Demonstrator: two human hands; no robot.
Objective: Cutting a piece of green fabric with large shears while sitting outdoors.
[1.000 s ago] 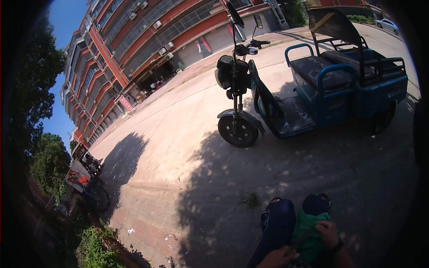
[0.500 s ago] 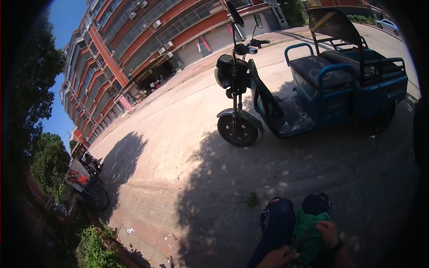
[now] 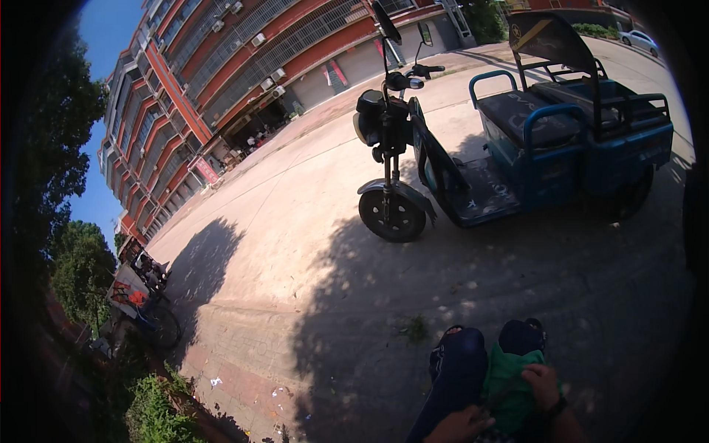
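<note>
A green cloth (image 3: 504, 371) lies over my right leg, below the knee at the lower right of the view. My right hand (image 3: 543, 387) rests at its right side, fingers curled in and closed on the fabric. A dark band circles that wrist. Lower down, near the bottom edge, my left hand (image 3: 461, 425) is closed beside the cloth, its fingertips pressed together. What sits between those fingertips is too dark and small to make out. My legs in dark trousers (image 3: 459, 369) are bent, with open shoes on the ground.
A blue cargo tricycle (image 3: 509, 162) stands ahead to the right. Tree shade covers the pavement by my feet. At left are a parked bicycle (image 3: 161, 326) and green bushes (image 3: 159, 413). A red-and-grey building (image 3: 244, 66) rises behind, and a car (image 3: 639, 42) is far right.
</note>
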